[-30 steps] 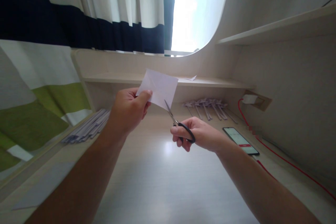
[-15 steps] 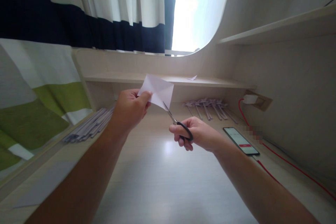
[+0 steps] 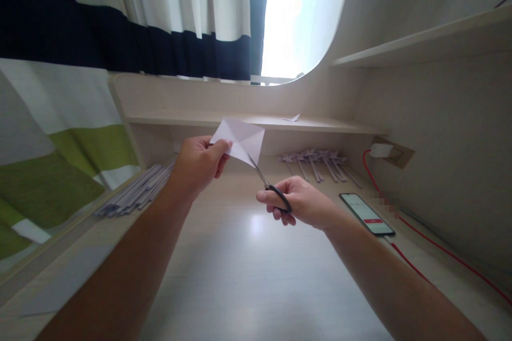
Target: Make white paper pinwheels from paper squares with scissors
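A small square of white paper (image 3: 243,137) with crease lines is raised above the desk, its left corner pinched between the thumb and fingers of my left hand (image 3: 202,162). My right hand (image 3: 294,200) is closed round the black handles of a pair of scissors (image 3: 262,176). The scissor blades point up and left and meet the paper at its lower right corner, along a crease. How deep any cut runs is too small to tell.
Rolled paper sticks (image 3: 140,189) lie in a pile at left. Several paper pinwheels (image 3: 316,162) rest at the back right. A phone (image 3: 367,214) with a red cable (image 3: 444,253) lies at right. Paper sheets (image 3: 66,279) sit at front left; a folded scrap (image 3: 294,118) is on the shelf (image 3: 340,126).
The scissors' handles have closed slightly and my right hand has shifted a little up and left. The paper's top edge has tipped slightly lower.
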A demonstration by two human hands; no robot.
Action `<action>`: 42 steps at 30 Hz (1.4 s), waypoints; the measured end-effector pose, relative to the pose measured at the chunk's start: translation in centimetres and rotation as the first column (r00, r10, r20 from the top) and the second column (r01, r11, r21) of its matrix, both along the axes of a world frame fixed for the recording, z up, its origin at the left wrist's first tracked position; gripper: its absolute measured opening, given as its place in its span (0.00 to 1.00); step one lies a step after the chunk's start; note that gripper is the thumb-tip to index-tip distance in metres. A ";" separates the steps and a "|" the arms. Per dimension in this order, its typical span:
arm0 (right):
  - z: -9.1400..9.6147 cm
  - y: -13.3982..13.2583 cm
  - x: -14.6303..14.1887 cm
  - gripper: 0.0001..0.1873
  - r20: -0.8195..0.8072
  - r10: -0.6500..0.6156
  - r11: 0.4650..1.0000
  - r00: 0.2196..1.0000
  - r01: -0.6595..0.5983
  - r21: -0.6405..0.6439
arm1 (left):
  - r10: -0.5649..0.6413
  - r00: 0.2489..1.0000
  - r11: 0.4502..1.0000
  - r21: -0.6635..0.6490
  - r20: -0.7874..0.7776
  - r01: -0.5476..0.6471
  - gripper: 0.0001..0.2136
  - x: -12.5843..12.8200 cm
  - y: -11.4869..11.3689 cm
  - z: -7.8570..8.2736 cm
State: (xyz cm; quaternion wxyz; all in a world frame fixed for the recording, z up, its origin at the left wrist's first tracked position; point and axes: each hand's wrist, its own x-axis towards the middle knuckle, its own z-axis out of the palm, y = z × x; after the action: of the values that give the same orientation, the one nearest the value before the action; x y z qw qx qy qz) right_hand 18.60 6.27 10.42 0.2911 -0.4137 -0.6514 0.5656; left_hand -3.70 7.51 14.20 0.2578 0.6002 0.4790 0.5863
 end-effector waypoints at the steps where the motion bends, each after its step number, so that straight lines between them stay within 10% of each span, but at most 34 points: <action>1: 0.0 -0.1 0.0 0.26 0.006 -0.004 1.000 1.000 0.004 0.008 | -0.002 1.000 1.000 -0.004 -0.009 0.002 0.17 -0.1 0.1 -0.1; 42: -0.2 0.3 -0.1 0.27 -0.003 -0.036 0.999 0.999 0.036 0.006 | -0.142 0.977 0.974 -0.151 0.159 0.166 0.16 1.2 0.6 -0.7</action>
State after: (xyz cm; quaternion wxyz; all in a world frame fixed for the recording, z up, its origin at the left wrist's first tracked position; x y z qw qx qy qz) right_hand 18.55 6.54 10.24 0.3036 -0.4236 -0.6451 0.5588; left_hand -2.47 8.14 13.48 0.3857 0.5677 0.4571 0.5657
